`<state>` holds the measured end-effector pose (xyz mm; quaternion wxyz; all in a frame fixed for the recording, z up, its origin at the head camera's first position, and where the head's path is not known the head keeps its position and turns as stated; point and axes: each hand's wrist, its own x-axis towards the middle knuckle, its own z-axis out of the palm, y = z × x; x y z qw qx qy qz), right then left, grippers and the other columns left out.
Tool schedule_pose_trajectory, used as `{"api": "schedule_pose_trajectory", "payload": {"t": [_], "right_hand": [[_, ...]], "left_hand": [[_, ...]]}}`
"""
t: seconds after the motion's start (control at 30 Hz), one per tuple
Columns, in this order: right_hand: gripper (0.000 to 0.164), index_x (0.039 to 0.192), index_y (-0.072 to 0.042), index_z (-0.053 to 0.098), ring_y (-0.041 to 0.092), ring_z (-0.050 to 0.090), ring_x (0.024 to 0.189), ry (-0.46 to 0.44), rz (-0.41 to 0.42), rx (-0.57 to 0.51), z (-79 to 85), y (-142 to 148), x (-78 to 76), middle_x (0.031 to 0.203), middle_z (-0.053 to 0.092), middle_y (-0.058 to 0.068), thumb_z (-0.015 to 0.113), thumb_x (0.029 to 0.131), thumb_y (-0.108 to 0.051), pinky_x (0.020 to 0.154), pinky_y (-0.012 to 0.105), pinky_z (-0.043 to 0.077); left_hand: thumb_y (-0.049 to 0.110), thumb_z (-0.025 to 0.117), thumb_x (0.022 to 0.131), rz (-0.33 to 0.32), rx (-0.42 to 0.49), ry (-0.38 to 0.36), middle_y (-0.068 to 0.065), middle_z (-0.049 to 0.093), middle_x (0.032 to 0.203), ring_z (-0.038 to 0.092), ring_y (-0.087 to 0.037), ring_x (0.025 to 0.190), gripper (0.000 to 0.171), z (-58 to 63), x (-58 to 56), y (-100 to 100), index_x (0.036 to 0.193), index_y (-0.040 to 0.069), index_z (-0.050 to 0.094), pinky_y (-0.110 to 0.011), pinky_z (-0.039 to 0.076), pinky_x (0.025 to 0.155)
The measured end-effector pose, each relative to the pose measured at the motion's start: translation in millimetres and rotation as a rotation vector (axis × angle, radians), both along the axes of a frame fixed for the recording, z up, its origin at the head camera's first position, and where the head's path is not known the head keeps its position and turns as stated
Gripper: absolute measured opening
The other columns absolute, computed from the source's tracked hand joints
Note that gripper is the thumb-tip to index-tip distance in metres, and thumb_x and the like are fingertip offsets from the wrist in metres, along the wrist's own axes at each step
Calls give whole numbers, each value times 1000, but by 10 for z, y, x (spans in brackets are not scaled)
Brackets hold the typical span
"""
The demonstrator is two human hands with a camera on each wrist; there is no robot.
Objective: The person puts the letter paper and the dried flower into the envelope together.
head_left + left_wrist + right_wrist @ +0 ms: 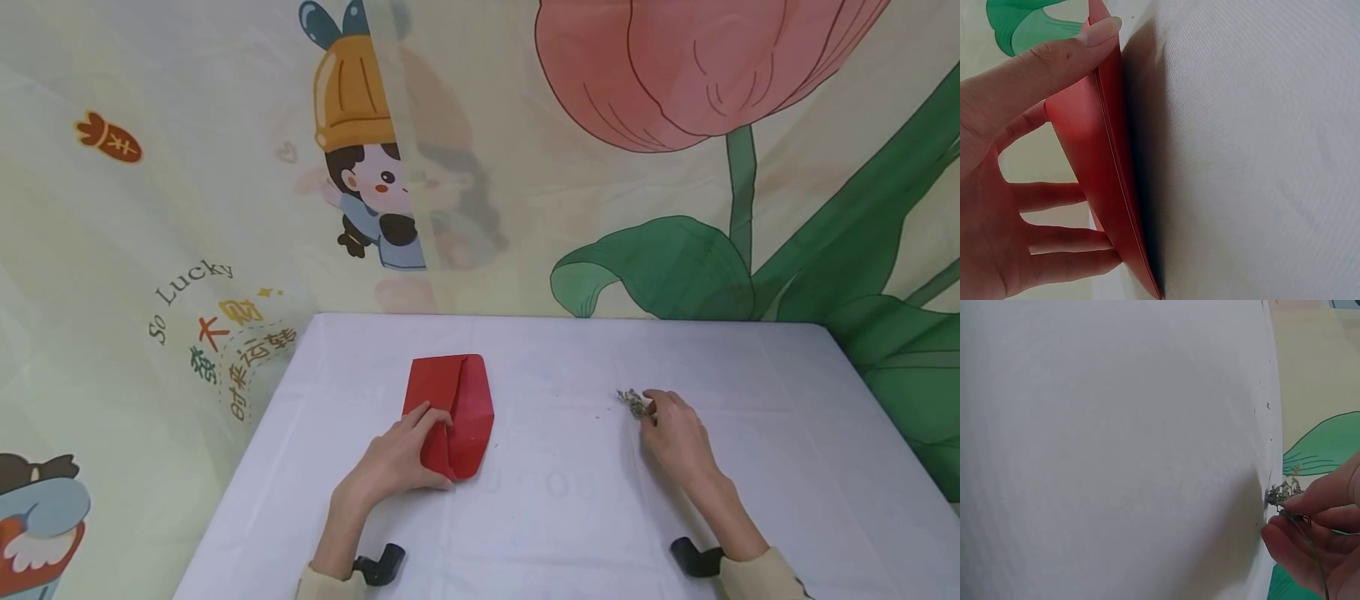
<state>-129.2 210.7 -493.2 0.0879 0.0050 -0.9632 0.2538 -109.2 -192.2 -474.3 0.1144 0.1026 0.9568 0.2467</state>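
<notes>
A red paper envelope [471, 417] with its flap side up is at the left middle of the white table. My left hand [408, 450] grips it from the left side. In the left wrist view, the thumb lies across the near edge of the red envelope [1088, 144], and the fingers touch its opposite side. Over to the right, my right hand [678, 437] pinches a small dried sprig [633, 403] between thumb and fingertips. In the right wrist view the grey-green sprig [1280, 492] shows tiny branching tips, and its thin stem runs back under the palm.
The white cloth-covered table [555, 533] fills the lower view. A few tiny dark crumbs lie near the sprig. Behind the far edge hangs a printed curtain [487, 292] with a pink flower and cartoon figures. Black wrist mounts [381, 565] sit at both cuffs.
</notes>
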Motion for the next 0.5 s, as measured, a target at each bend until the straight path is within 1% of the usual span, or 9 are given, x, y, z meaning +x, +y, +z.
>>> {"api": "schedule_pose_trajectory", "payload": {"t": [0.27,0.5], "right_hand": [[24,112,9,67,27,64,73,-5,-18,-12,-18,-72,-29,93,67,22,62,89,11,60,36,53],[17,106,8,66,26,62,73,4,-26,-28,-6,-94,-50,91,66,21,62,90,11,60,36,52]], "left_hand": [[38,97,64,7,-11,-9,-14,44,157,48,-39,138,80,-10,-1,4,131,34,54,-64,54,91],[38,97,65,5,-10,-4,-14,44,157,48,-39,138,78,-11,3,1,130,35,54,-64,53,90]]}}
